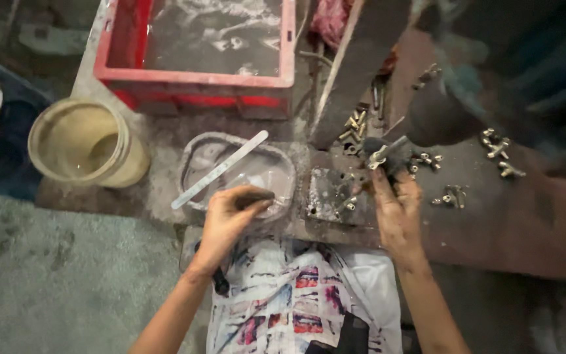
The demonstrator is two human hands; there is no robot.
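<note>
My left hand (227, 219) is closed around a small dark object at the front rim of a shallow grey basin (199, 152) of cloudy liquid. A flat metal strip (221, 168) lies slantwise across that basin. My right hand (396, 206) reaches forward and pinches a small brass fitting (378, 158) against a dark block, under the tip of a dark machine part (433, 118). Just left of this hand is a worn metal plate (329, 196) with a few brass pieces on it.
A red plastic crate (194, 80) holding dark liquid stands at the back. A cream bucket (86, 143) sits to the left. Several brass fittings (499, 147) lie scattered on the rusty surface (512, 223) at right. A patterned cloth (296, 301) covers my lap.
</note>
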